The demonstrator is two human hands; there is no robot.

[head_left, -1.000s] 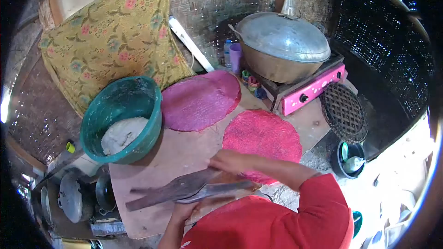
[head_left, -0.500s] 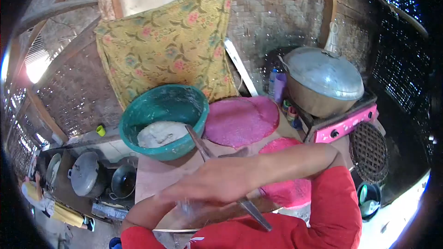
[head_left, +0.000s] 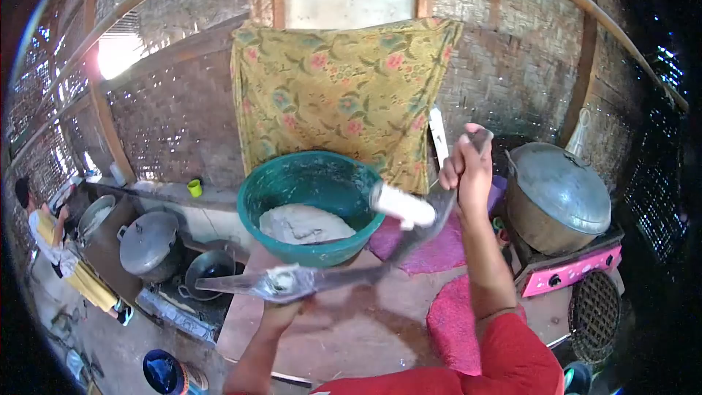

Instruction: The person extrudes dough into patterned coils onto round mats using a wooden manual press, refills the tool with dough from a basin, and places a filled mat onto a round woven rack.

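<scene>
One long handle points left, another handle up and right.

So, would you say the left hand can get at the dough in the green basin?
Probably not directly: the left hand seems occupied beneath the dark tool, which crosses between it and the green basin in this view, though the dough lies uncovered.

Hands on dark long-handled tool, dough in green basin, lidded pot on stove
</scene>
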